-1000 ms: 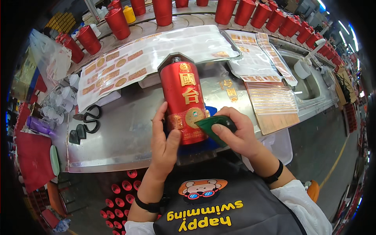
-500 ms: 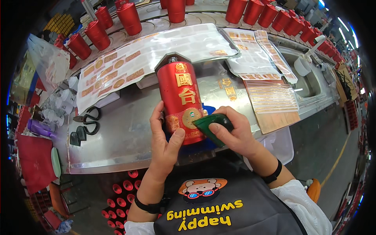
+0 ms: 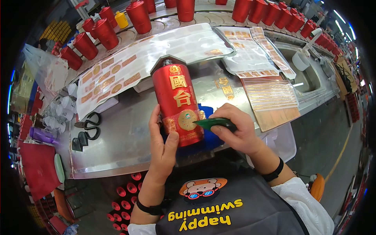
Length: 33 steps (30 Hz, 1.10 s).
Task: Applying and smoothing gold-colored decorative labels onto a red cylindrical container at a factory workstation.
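With the left hand clasping the red bottle, press the green scraper, gripped by the right hand, evenly across the bottle's lower label.

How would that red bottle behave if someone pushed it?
The red bottle would probably roll if loose, since its body is rounded. Its smooth, shiny surface might feel slippery. It seems stiff: no dent shows beside the left hand.

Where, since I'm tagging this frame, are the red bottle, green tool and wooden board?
Red bottle [image 3: 175, 107], head view: its mid-body.
Green tool [image 3: 214, 122], head view: its upper side.
Wooden board [image 3: 277, 118], head view: bare wood near its lower edge.
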Each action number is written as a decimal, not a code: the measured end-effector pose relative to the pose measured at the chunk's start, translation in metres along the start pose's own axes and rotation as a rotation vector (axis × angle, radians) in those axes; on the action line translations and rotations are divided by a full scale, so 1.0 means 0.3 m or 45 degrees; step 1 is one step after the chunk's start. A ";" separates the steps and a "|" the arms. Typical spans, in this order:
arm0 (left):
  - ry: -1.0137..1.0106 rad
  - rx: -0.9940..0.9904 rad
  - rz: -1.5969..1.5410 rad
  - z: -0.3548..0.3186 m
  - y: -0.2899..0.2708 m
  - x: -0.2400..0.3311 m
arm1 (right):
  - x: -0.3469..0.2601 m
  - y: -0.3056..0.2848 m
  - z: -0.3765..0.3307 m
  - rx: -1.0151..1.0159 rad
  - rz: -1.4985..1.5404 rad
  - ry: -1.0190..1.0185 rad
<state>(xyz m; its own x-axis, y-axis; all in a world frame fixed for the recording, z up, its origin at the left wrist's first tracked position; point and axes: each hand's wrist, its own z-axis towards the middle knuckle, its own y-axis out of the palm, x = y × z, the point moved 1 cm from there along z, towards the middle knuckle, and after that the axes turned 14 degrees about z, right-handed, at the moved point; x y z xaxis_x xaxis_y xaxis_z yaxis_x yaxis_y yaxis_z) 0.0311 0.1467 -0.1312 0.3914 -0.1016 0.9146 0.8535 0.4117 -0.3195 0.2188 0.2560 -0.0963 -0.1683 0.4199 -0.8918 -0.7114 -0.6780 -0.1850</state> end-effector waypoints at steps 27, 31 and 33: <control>0.067 -0.020 0.062 -0.003 0.004 -0.005 | 0.076 0.062 -0.068 -0.193 -0.483 -0.449; 0.057 -0.029 -0.084 -0.008 0.009 -0.022 | 0.080 0.064 -0.070 -0.177 -0.495 -0.448; 0.052 -0.036 -0.167 -0.021 0.015 -0.026 | 0.086 0.066 -0.073 -0.180 -0.499 -0.454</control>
<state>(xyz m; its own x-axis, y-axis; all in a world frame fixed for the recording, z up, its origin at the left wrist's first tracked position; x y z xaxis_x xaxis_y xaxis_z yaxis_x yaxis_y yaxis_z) 0.0341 0.1435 -0.1415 0.2888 -0.1903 0.9383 0.9076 0.3664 -0.2051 0.2154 0.2402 -0.1318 -0.1473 0.8193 -0.5541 -0.6729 -0.4936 -0.5509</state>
